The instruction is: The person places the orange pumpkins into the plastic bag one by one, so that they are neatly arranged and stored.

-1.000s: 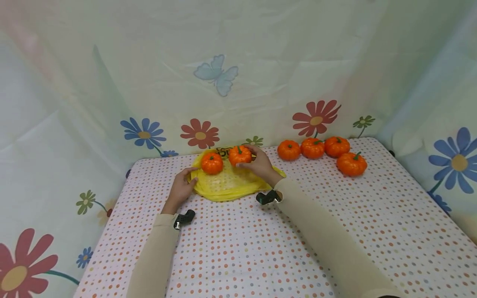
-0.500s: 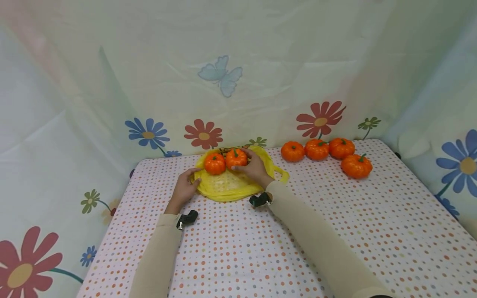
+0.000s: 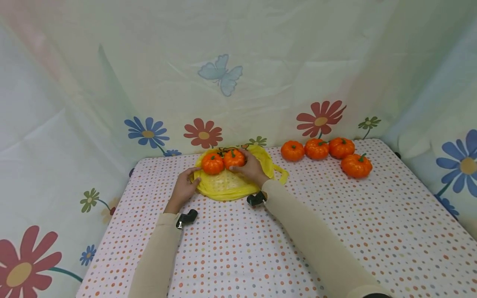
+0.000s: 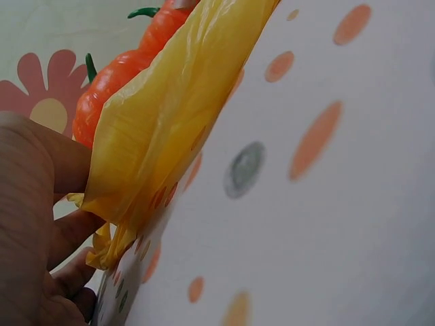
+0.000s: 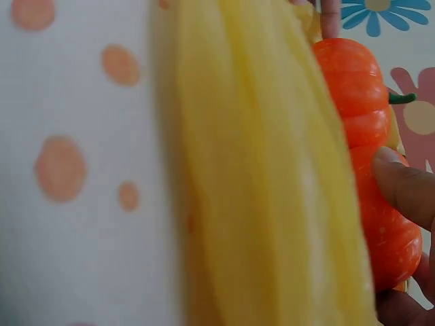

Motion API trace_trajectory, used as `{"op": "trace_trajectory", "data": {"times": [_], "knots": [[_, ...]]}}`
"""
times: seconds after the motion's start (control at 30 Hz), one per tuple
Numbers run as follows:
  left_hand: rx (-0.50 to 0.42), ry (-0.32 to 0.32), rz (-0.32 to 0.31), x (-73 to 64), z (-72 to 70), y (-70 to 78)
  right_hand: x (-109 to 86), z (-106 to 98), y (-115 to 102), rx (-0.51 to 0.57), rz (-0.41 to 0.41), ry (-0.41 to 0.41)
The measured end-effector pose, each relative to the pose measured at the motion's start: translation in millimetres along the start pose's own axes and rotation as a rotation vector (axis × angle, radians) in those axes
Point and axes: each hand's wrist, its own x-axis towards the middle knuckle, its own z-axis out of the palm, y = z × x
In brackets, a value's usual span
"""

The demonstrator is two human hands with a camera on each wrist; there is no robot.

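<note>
A yellow plastic bag (image 3: 227, 190) lies spread on the dotted table with two small orange pumpkins in it. My right hand (image 3: 253, 169) grips the right pumpkin (image 3: 234, 159), thumb on the near side and fingers around the far side. That one sits up against the left pumpkin (image 3: 212, 164), as the right wrist view also shows. At the bag's left edge, my left hand (image 3: 184, 186) holds the plastic between thumb and fingers. In the left wrist view the bag's wall (image 4: 156, 129) stands up in front of the pumpkins and covers their lower parts.
Several more orange pumpkins stand in a group at the back right, the nearest pumpkin (image 3: 356, 165) a little in front of the others. A yellow bag handle (image 3: 283, 174) sticks out to the right. A flowered curtain (image 3: 275, 82) hangs behind the table (image 3: 231, 256).
My right hand has moved left and slightly down with its pumpkin, bringing it beside the other one in the bag. My left hand stays at the bag's left edge.
</note>
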Motion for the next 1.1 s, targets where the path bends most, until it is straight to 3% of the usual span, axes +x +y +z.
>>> {"op": "trace_trajectory", "data": {"times": [0.13, 0.63, 0.87, 1.1], "knots": [[0.001, -0.003, 0.003, 0.2, -0.8, 3.0, 0.6, -0.5, -0.8, -0.076, -0.008, -0.016], [-0.024, -0.003, -0.007, 0.6, 4.1, 5.7, -11.8, -13.7, -13.9, -0.128, -0.001, -0.032], [-0.002, 0.003, -0.03, -1.3, 1.5, 7.1, -39.0, -44.3, -28.5, -0.158, -0.039, -0.071], [0.0, 0.005, -0.026, -3.2, -0.7, 5.7, -83.3, -92.4, -25.1, -0.12, -0.122, 0.074]]}}
